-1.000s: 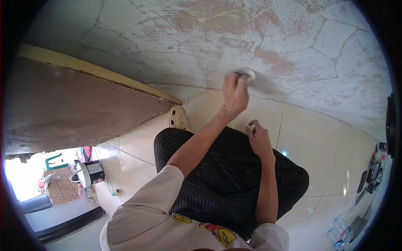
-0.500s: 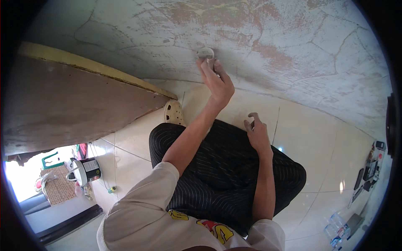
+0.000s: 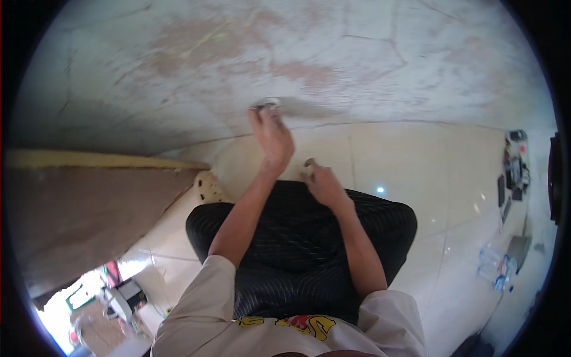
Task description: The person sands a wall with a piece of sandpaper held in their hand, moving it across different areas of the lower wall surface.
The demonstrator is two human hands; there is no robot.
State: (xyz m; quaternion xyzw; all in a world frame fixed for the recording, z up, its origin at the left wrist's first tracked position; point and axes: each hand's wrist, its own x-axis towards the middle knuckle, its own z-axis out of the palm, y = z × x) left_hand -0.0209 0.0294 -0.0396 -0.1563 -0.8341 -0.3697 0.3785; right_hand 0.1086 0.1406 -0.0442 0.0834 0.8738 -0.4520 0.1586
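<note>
My left hand point(image 3: 273, 140) is closed around a small, pale, round-edged object point(image 3: 272, 102) and presses it to the lower part of the wall point(image 3: 369, 83). Motion blur and my fingers hide most of that object, so its kind does not show. The wall is pale grey-white, with worn brownish patches and fine cracks. Above my lap, close to the dark striped trousers point(image 3: 297, 238), hovers my right hand point(image 3: 327, 184). Its fingers are loosely curled and apart, with nothing visible in them; the fingertips look dusty.
A brown panel with a yellowish edge point(image 3: 107, 159) stands at the left, beside a beige clog point(image 3: 208, 187). Tiled floor point(image 3: 416, 154) runs along the wall. At the right lie clear plastic bottles point(image 3: 496, 268) and several dark items point(image 3: 516, 172). A bucket point(image 3: 128, 297) stands lower left.
My view has turned, so the wall and panel sit differently. My left hand stays at the wall with the pale object. My right hand has come closer to the left one.
</note>
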